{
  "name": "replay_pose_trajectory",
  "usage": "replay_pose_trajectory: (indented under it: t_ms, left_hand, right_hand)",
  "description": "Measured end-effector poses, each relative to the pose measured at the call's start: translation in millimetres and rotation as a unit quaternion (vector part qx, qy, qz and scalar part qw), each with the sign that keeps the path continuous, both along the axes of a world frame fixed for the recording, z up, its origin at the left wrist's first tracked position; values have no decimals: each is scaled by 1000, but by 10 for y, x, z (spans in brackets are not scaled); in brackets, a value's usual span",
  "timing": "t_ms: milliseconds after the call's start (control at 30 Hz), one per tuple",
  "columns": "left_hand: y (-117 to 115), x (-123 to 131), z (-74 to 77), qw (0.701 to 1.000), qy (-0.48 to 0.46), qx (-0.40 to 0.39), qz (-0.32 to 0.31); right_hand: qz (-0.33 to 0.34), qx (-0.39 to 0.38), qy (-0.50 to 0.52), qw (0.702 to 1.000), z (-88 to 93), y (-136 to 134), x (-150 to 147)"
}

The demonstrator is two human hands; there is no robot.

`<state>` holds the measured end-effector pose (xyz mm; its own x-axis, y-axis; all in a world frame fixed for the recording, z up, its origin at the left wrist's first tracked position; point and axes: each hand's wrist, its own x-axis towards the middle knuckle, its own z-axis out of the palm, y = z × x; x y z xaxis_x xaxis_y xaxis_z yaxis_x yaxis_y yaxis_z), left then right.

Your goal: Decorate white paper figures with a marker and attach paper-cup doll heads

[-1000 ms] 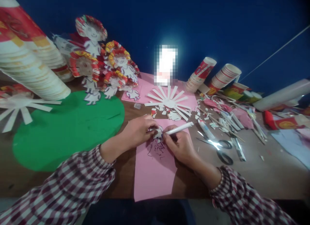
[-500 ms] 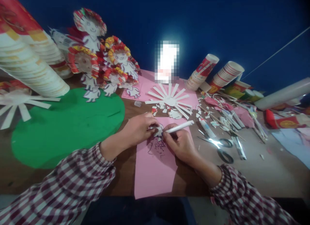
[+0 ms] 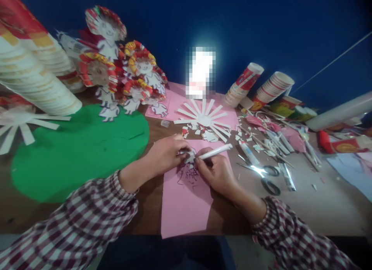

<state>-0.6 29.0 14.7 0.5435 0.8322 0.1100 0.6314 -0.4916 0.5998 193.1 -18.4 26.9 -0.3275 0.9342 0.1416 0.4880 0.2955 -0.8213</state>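
Observation:
My left hand [image 3: 170, 153] pinches a small white paper cutout [image 3: 190, 158] with dark outlines, above the pink paper [image 3: 186, 212]. A white marker pen [image 3: 216, 151] slants up to the right from my right hand [image 3: 216, 171], whose fingers are closed round it. The pen's tip is down by the cutout, partly hidden behind my fingers, so contact cannot be made out. Dark handwriting marks the pink sheet below the cutout. Just beyond lie a white paper cup cut into spread strips [image 3: 205, 118] and another white cutout [image 3: 209, 135].
A green oval sheet [image 3: 81, 157] lies left, with paper dolls [image 3: 109, 33] standing behind it. Stacked paper cups [image 3: 43, 76] lean at far left, more cups [image 3: 274, 89] at back right. Scissors [image 3: 266, 175], a glue tube [image 3: 249, 153] and paper scraps lie right.
Both hands, the cutout and the pen keep nearly the same position. The view has shifted very slightly, with the items at left sitting a little further left and higher.

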Motion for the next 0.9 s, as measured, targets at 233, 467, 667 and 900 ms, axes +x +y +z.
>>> replay_pose_trajectory:
  t_ms: [233,467,667,900]
  left_hand:
    - [11,-1,-25,1000,-6,12,0]
    - [4,1,-21,1000,-8,11,1]
    - [2,1,-35,1000,-17,9,0]
    - [9,-9,-30,1000,-9,13,-4]
  right_hand:
    - [-7,-4,-1,1000,-11,-5,9]
    - [-13,-12,-8,1000,3,-5,1]
    - [-14,-9,-9,1000,10,0,2]
    - [-17,-14,-10,1000,12,-12,-3]
